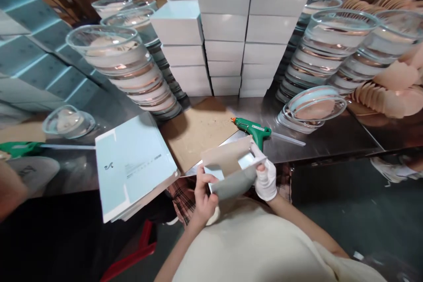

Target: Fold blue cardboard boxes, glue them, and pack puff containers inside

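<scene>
Both my hands hold a half-folded pale blue cardboard box [231,167] close to my body, just below the table's front edge. My left hand [203,196], bare, grips its lower left corner. My right hand [266,176], in a white glove, pinches the box's right side. A green glue gun [253,128] lies on the metal table [330,141] just beyond the box, its glue stick pointing right. A stack of flat, unfolded pale blue box sheets [134,163] lies to the left of my hands, overhanging the table edge.
Tall stacks of finished white boxes [231,31] stand at the back centre. Stacks of clear round containers [128,66] flank them on both sides, with a single one [312,108] nearer. A brown cardboard sheet [194,134] covers the table's middle. Another green glue gun [20,147] lies far left.
</scene>
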Demonstrator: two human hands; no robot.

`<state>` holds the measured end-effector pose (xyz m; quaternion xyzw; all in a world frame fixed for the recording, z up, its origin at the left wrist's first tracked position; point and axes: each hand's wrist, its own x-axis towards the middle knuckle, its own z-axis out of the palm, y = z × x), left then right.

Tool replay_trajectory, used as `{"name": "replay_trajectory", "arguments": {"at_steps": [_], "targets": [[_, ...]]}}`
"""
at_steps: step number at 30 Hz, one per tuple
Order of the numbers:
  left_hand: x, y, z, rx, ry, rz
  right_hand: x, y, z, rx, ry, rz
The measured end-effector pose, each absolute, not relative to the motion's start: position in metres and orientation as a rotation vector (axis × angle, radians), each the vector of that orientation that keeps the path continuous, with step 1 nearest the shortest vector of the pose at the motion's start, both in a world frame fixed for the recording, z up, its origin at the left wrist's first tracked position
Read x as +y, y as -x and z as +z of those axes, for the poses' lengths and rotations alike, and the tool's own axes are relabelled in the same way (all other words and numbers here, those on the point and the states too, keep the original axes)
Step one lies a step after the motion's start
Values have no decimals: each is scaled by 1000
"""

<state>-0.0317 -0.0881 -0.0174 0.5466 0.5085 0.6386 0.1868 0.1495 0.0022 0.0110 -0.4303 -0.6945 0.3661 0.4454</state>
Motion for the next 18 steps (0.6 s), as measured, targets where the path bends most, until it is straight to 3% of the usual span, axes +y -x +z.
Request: {"name": "replay_trajectory", "arguments": {"at_steps": [3,7,13,18], "targets": [[-83,30,-17,1412,-1473,1864,0,-145,10,-1495,1078,931],[-85,44,-14,1402,-1716,1649,15,-163,14,-1444,1075,1104],[-86,72,-16,1572,-1483,1733,79,-196,40,-1743,2056,864],[-73,68,-16,1597,-1415,1747,98,-182,35,-1547,2001,1130]]}}
